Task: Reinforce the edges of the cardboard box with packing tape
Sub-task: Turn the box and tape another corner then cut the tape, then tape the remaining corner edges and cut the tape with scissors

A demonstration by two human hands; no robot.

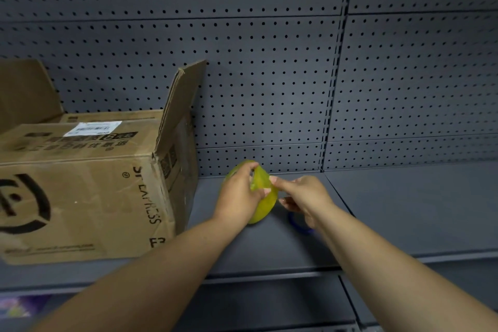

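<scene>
On a grey shelf (pixel 404 210), the box (pixel 80 191) sits left, flaps up. Just beside it, the left hand (pixel 238 197) grips a yellowish tape roll (pixel 265 205). The right hand (pixel 304 194) pinches its rim, probably finding the loose end. Next comes peeling a strip. The tape end is blurred, and a blue ring (pixel 295 224) is half hidden.

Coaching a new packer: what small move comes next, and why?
Probably peel the tape end free with the right hand: the left hand grips the roll, right fingertips sit at its rim, no strip shows yet, and the box stands apart.
</scene>
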